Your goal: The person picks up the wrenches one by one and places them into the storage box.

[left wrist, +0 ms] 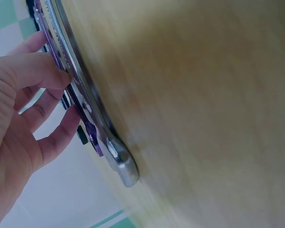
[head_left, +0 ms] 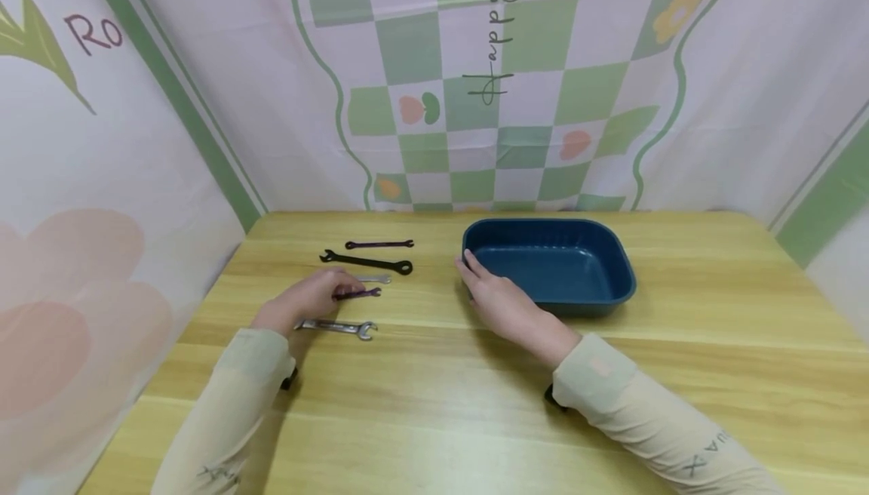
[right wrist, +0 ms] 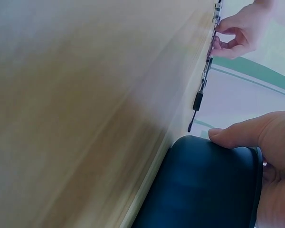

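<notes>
My left hand [head_left: 319, 291] is over the left of the table, pinching a short purple wrench [head_left: 360, 293] between thumb and fingers. Nearer me lies a larger silver wrench [head_left: 339, 327], which stretches in front of the purple one in the left wrist view. Just beyond the fingers is a small silver wrench [head_left: 375, 279], partly hidden by the hand. My right hand [head_left: 505, 306] grips the left end of a dark blue plastic basin [head_left: 591, 308]. Its thumb [right wrist: 232, 134] presses the outer wall, and its other fingers reach over the rim.
A black wrench [head_left: 366, 260] and a thin purple wrench [head_left: 380, 244] lie farther back in the same row. Light wood tabletop [head_left: 421, 404] spreads around them. Behind the table hangs a printed curtain [head_left: 475, 140]; another cloth [head_left: 122, 253] hangs at the left.
</notes>
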Tool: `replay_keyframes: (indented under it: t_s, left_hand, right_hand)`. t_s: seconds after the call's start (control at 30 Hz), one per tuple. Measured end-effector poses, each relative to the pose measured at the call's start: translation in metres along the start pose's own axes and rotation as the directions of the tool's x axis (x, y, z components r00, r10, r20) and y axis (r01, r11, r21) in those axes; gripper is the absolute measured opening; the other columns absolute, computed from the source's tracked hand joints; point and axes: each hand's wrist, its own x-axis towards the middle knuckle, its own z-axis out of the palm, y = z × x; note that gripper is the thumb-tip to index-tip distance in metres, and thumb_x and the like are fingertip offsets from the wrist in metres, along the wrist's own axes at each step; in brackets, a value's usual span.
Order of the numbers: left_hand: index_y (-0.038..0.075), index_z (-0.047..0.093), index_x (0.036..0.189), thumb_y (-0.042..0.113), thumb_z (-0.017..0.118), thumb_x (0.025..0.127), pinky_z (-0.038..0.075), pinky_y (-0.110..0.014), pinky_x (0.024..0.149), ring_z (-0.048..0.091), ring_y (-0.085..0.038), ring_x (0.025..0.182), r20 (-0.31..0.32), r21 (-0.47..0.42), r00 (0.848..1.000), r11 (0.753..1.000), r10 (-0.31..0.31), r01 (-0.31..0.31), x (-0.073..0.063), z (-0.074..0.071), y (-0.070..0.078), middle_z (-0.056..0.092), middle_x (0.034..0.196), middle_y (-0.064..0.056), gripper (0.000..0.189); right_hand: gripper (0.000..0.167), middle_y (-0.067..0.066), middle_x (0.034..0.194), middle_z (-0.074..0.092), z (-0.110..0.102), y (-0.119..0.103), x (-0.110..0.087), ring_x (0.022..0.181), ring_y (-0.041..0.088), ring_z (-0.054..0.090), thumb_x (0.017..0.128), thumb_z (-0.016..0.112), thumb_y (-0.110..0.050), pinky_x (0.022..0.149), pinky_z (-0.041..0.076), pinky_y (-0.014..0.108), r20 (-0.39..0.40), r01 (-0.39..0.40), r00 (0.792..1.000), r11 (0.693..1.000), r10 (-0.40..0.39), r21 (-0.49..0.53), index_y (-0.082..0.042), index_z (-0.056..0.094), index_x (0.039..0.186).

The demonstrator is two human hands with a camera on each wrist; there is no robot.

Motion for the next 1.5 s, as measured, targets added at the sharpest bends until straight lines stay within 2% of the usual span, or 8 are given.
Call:
replay_keyframes:
  t_s: [0.3,0.77,1.03,1.33,1.37,1.4,1.47,1.5]
  left_hand:
    - [0.003,0.075,0.117,-0.027,0.053,0.073,0.054,-0.046,0.091,0.062,-0.028,0.1,0.005,-0.013,1.0,1.0,-0.013,0.013,0.0,0.003,-0.001,0.067,0.109,-0.01,0.057]
    - [0.004,0.072,0.122,-0.024,0.056,0.074,0.05,-0.052,0.1,0.06,-0.034,0.113,0.017,0.006,0.999,0.999,-0.039,0.038,0.002,0.001,0.003,0.065,0.12,-0.013,0.058]
    - [0.003,0.071,0.122,-0.025,0.054,0.073,0.052,-0.047,0.095,0.06,-0.027,0.103,0.029,0.01,0.998,0.998,-0.063,0.062,0.003,0.0,0.006,0.065,0.106,-0.006,0.06]
    - [0.002,0.071,0.123,-0.024,0.055,0.072,0.053,-0.045,0.092,0.059,-0.024,0.098,0.021,0.002,0.998,0.998,-0.066,0.066,0.002,-0.001,0.011,0.065,0.103,-0.005,0.059]
    - [0.002,0.071,0.123,-0.024,0.056,0.072,0.053,-0.045,0.092,0.059,-0.025,0.098,0.02,-0.002,0.998,0.998,-0.065,0.065,0.003,-0.001,0.012,0.066,0.104,-0.006,0.06]
    - [0.002,0.071,0.123,-0.024,0.056,0.072,0.053,-0.045,0.093,0.06,-0.025,0.099,0.016,-0.002,0.998,0.998,-0.06,0.06,0.003,-0.001,0.013,0.067,0.106,-0.007,0.06]
    - [0.001,0.071,0.124,-0.023,0.057,0.071,0.053,-0.046,0.095,0.061,-0.026,0.102,0.01,0.003,0.999,0.999,-0.047,0.047,0.005,-0.002,0.015,0.068,0.111,-0.008,0.06]
    - [0.002,0.071,0.125,-0.023,0.057,0.072,0.053,-0.045,0.095,0.062,-0.025,0.103,0.008,0.005,0.999,0.999,-0.039,0.039,0.006,-0.002,0.015,0.069,0.112,-0.009,0.06]
  right_hand:
    - [0.071,0.026,0.163,0.024,0.001,-0.005,0.002,0.039,0.012,0.04,0.097,0.068,-0.001,0.042,0.037,0.023,0.021,-0.011,1.0,1.0,0.011,0.009,0.002,0.031,0.158]
    - [0.075,0.024,0.165,0.017,-0.002,-0.007,0.003,0.041,0.013,0.042,0.098,0.067,-0.004,0.043,0.036,0.024,0.07,-0.051,0.997,0.996,0.046,0.069,-0.001,0.026,0.161]
    - [0.08,0.022,0.167,0.014,-0.005,-0.01,0.003,0.042,0.013,0.044,0.098,0.071,-0.011,0.044,0.038,0.024,0.102,-0.076,0.992,0.994,0.068,0.077,-0.002,0.024,0.162]
    - [0.081,0.015,0.168,0.016,-0.008,-0.011,0.003,0.042,0.015,0.04,0.098,0.071,-0.024,0.041,0.03,0.026,0.126,-0.114,0.986,0.993,0.109,0.032,-0.009,0.025,0.163]
    - [0.081,0.015,0.168,0.016,-0.008,-0.011,0.003,0.044,0.017,0.044,0.098,0.071,-0.025,0.042,0.032,0.028,0.128,-0.117,0.985,0.993,0.112,0.031,-0.009,0.026,0.163]
    - [0.08,0.015,0.168,0.017,-0.009,-0.011,0.003,0.053,0.02,0.056,0.099,0.071,-0.026,0.046,0.041,0.03,0.128,-0.113,0.986,0.993,0.109,0.021,-0.009,0.026,0.163]
    - [0.078,0.017,0.167,0.017,-0.01,-0.01,0.003,0.088,0.03,0.07,0.099,0.07,-0.027,0.069,0.057,0.039,0.132,-0.098,0.987,0.995,0.096,0.006,-0.008,0.028,0.162]
    - [0.077,0.017,0.167,0.017,-0.01,-0.01,0.002,0.11,0.036,0.067,0.1,0.069,-0.027,0.085,0.057,0.046,0.138,-0.091,0.986,0.996,0.09,-0.001,-0.007,0.028,0.162]
